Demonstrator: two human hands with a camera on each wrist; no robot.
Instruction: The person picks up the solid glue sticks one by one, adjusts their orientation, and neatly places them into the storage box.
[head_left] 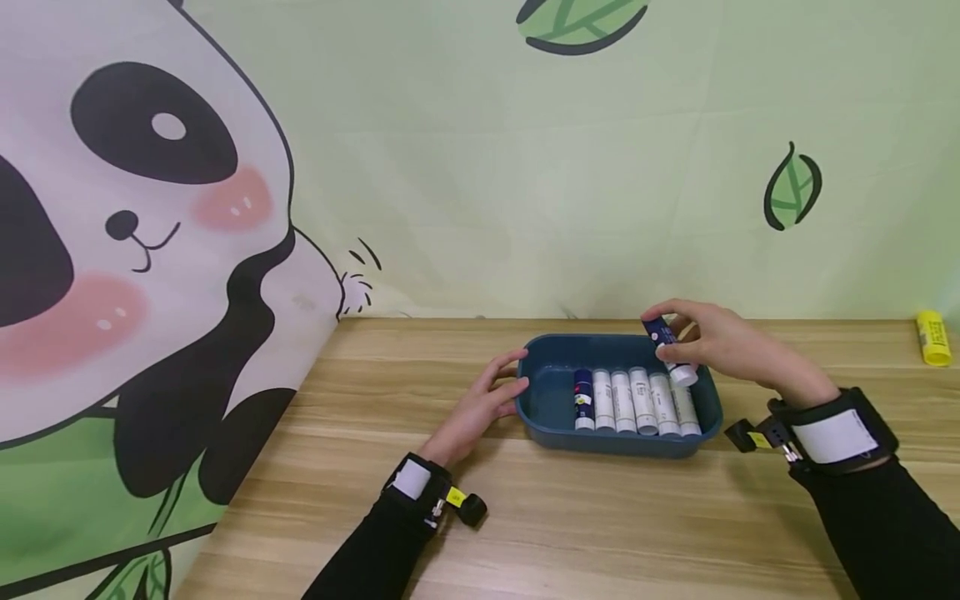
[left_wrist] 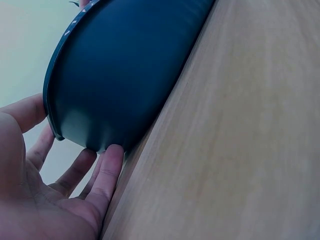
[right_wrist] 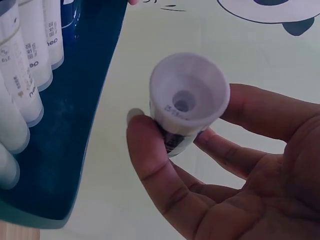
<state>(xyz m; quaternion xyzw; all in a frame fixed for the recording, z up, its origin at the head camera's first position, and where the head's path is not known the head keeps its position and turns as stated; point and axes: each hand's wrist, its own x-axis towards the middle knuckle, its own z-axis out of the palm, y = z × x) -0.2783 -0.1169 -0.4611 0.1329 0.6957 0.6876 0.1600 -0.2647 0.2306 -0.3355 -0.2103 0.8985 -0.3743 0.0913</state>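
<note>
A dark blue plastic bin [head_left: 615,446] sits on the wooden table and holds a row of glue sticks. Several of them show white sides [head_left: 642,402], and one at the row's left end is dark blue [head_left: 583,398]. My right hand [head_left: 731,346] pinches another dark blue glue stick [head_left: 662,333] between thumb and fingers, tilted over the bin's back right part. In the right wrist view its hollow white base [right_wrist: 190,90] faces the camera. My left hand [head_left: 474,410] touches the bin's left end with spread fingertips, some at the rim, others lower on the outer wall [left_wrist: 115,85].
A yellow glue stick [head_left: 933,337] stands at the table's far right, near the back. Behind the table hangs a pale green backdrop [head_left: 480,183] with a printed panda and leaves. Bare wood [head_left: 585,533] lies in front of the bin.
</note>
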